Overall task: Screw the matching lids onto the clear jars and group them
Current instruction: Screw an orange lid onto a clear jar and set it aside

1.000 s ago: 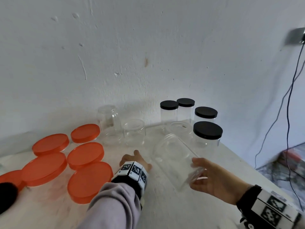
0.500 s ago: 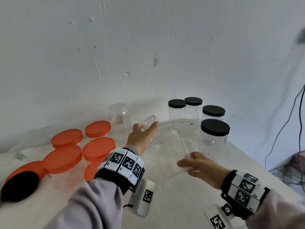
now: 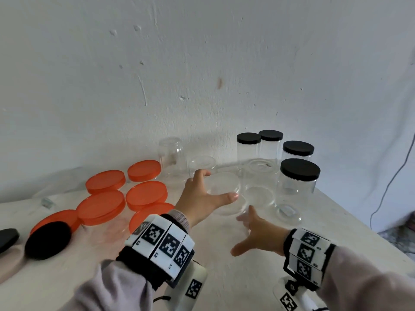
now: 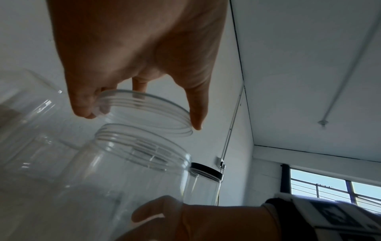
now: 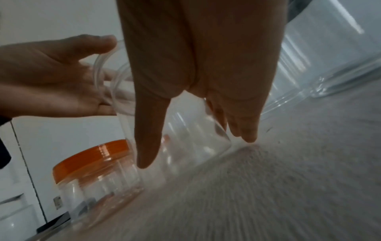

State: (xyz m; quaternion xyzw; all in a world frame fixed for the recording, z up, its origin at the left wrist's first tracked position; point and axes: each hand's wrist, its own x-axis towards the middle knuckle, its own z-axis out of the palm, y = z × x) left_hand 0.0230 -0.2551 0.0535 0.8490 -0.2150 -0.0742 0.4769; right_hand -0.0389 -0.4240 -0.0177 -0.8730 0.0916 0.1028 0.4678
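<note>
My left hand [image 3: 217, 185] grips a lidless clear jar [image 3: 224, 207] at mid-table, fingers and thumb spanning its threaded rim [image 4: 148, 106]. Just right of it, my right hand [image 3: 238, 234] is open. Its straight fingers [image 5: 245, 130] lie against the jar's lower side [image 5: 185, 138], thumb spread away. Several clear jars with black lids [image 3: 299, 169] are grouped at the back right. Several jars with orange lids [image 3: 101, 205] stand on the left. A loose black lid [image 3: 48, 240] lies at the near left, and another [image 3: 7, 239] shows at the frame edge.
More lidless clear jars stand by the wall [image 3: 173, 162], [image 3: 202, 164] and beside the held jar [image 3: 258, 182]. A small clear disc [image 3: 288, 212] lies before the black-lidded group. The table edge [image 3: 350, 221] runs diagonally on the right, with a cable [image 3: 390, 182] hanging beyond.
The jar, held tilted on its side by my right hand, now stands more upright. My left hand rose from the table and took its rim. My right hand let go and spread its fingers.
</note>
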